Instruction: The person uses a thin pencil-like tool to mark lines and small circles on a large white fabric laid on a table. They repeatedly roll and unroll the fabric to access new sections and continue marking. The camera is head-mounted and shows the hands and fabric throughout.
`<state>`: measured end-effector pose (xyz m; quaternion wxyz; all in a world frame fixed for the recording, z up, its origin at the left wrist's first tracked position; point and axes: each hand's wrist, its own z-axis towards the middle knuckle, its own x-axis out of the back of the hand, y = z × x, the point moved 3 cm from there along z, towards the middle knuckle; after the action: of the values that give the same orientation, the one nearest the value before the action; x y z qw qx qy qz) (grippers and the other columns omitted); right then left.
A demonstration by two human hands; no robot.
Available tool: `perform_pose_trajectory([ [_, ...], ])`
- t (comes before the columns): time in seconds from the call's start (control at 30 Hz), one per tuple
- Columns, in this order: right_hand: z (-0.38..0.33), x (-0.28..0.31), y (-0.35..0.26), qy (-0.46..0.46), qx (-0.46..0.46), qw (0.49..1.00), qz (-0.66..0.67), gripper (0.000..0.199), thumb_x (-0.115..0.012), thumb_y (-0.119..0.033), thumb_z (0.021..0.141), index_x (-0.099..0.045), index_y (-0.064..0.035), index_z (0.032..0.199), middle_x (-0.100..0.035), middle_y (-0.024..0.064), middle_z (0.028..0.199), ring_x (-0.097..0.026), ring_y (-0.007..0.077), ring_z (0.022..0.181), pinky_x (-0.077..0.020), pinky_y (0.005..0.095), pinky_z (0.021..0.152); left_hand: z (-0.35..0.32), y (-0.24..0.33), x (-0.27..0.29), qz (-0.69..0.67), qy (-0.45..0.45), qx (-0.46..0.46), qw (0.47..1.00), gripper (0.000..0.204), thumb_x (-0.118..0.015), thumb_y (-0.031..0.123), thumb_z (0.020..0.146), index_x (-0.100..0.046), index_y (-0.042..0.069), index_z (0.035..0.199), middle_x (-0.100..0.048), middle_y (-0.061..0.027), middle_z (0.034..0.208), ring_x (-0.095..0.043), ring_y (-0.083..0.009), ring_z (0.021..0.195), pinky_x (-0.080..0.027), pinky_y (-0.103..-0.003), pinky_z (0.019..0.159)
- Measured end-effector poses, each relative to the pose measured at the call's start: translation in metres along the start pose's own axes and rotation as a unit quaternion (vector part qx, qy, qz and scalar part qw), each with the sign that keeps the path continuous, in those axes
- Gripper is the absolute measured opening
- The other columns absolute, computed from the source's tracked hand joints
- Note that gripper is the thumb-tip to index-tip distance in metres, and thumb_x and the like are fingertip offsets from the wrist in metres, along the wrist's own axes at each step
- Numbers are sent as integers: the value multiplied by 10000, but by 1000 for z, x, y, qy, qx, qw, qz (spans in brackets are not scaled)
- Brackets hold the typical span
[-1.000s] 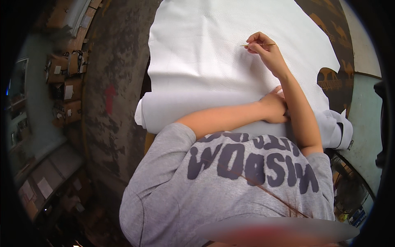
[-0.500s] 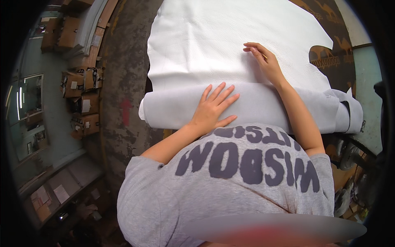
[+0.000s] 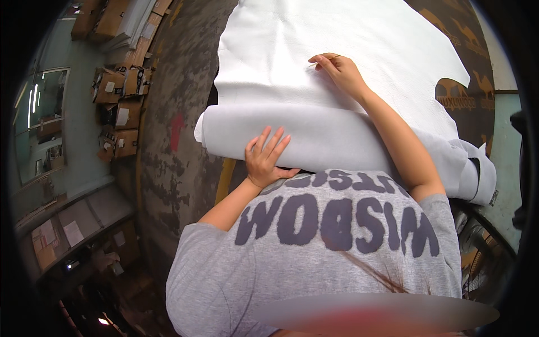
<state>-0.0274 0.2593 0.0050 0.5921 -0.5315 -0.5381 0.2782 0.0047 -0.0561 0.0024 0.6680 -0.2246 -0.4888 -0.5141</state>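
Note:
A large white leather hide (image 3: pixel 269 62) lies spread before me, faint lines on its smooth face. Its near end is rolled up, grey underside outward, into a thick roll (image 3: pixel 325 132) against my body. My left hand (image 3: pixel 268 157) rests on the left part of this roll, palm down with fingers apart, holding nothing. Over the white face, just beyond the roll, my right hand (image 3: pixel 339 73) pinches a thin stick-like tool (image 3: pixel 314 64). Its tip points at the leather; whether it touches cannot be made out, and the fingers cover most of it.
A brown patterned surface (image 3: pixel 477 106) shows past the hide's right edge. Several cardboard boxes (image 3: pixel 120 115) stand by the wall at left, across a worn grey floor (image 3: pixel 174 73). A fan-like wire cage (image 3: pixel 477 264) is at lower right, beside a pale green surface (image 3: pixel 508 140).
My right hand has shifted left over the hide. My left hand has slid left and nearer to me along the roll. The view has turned slightly.

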Motion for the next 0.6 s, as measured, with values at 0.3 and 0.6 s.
perform_pose_trajectory([
  [0.3,2,-8,-16,11,69,982,-177,333,-518,-329,1030,-716,-64,995,-700,73,851,-624,231,899,-499,371,831,4,2,3,4,-11,-1,1000,830,-632,777,770,-625,164,1330,-584,-63,1422,-480,-312,1358,-297,-434,1069],
  [0.6,-44,56,-9,51,11,975,-218,324,-508,-314,1035,-725,-73,1017,-714,52,849,-648,208,912,-515,350,858,36,9,24,-39,-103,-3,994,911,-899,408,580,-572,175,1397,-543,-86,1465,-497,-343,1356,-483,-486,1035],
])
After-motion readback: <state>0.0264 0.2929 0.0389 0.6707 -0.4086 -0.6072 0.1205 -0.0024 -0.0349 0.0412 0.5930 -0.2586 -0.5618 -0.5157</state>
